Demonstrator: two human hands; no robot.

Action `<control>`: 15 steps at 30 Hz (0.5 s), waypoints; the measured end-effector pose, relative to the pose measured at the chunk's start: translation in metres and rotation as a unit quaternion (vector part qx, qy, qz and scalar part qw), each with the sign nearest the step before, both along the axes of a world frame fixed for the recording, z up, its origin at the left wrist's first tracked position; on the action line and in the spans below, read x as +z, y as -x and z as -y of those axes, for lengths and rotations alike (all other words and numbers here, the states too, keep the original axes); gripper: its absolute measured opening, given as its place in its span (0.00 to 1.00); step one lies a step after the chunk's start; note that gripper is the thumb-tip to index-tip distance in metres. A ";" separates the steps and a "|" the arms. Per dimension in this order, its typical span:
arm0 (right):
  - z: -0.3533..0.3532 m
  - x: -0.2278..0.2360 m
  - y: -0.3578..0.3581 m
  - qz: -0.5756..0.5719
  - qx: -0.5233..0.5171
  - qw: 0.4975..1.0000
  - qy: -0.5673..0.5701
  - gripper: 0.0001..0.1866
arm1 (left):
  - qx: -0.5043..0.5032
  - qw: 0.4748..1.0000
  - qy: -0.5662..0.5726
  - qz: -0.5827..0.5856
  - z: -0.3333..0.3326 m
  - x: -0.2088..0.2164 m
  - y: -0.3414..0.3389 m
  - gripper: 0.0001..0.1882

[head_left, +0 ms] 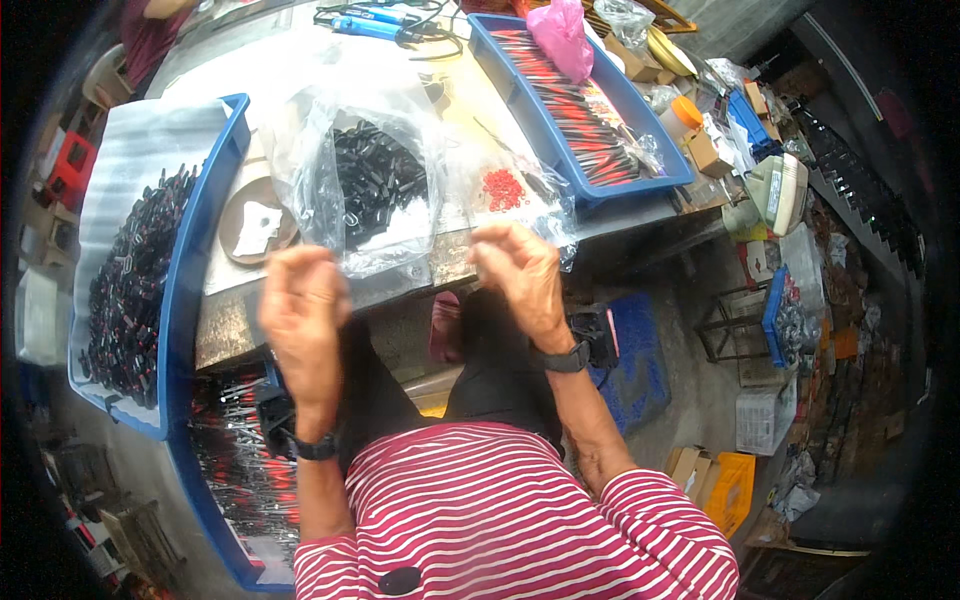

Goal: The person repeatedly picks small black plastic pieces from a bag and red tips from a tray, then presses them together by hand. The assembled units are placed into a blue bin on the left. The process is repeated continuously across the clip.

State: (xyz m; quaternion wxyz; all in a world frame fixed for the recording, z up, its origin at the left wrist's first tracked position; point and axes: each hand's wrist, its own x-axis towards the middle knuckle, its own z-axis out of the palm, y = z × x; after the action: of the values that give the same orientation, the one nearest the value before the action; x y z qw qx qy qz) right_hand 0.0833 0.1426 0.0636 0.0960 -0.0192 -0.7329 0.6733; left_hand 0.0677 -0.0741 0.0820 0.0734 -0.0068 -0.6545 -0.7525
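Note:
My left hand (303, 300) is raised over the table's front edge, near the round tray. Its fingers are bent and smeared by motion, so a grip cannot be made out. Across from it, my right hand (522, 272) has its fingers curled in toward the thumb beside the small red parts (503, 189). Anything between those fingertips is too small to tell. Between and beyond the hands lies a clear plastic bag (310, 150) with many small black parts (378, 180). The red parts rest on another clear plastic sheet or bag (553, 200).
A blue tray of black parts (140, 280) stands at left, above a lower blue bin of long metal-and-red pieces (245, 460). At back right, a blue tray (640, 185) holds red-and-black pieces and a pink bag (562, 40). Blue electric tools (365, 25) lie at the back.

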 end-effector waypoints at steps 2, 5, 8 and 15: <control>-0.017 -0.007 0.012 -0.033 -0.077 0.992 -0.091 0.07 | 0.045 0.997 -0.055 -0.043 0.020 0.005 0.016 0.05; -0.038 -0.024 0.034 -0.035 -0.142 0.969 -0.201 0.05 | 0.137 0.978 -0.110 -0.111 0.065 0.008 0.048 0.08; -0.047 -0.043 0.050 -0.084 -0.173 0.932 -0.307 0.05 | 0.145 0.951 -0.190 -0.194 0.128 0.013 0.084 0.09; -0.049 -0.060 0.061 -0.089 -0.172 0.905 -0.379 0.06 | 0.413 0.882 -0.138 -0.178 0.156 0.008 0.105 0.27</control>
State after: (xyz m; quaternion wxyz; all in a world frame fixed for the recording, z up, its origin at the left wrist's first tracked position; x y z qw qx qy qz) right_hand 0.0228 0.1915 0.0041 0.2756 -0.0470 -0.9063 0.3168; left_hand -0.0371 -0.2306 0.0897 0.4929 0.1405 -0.4632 -0.7230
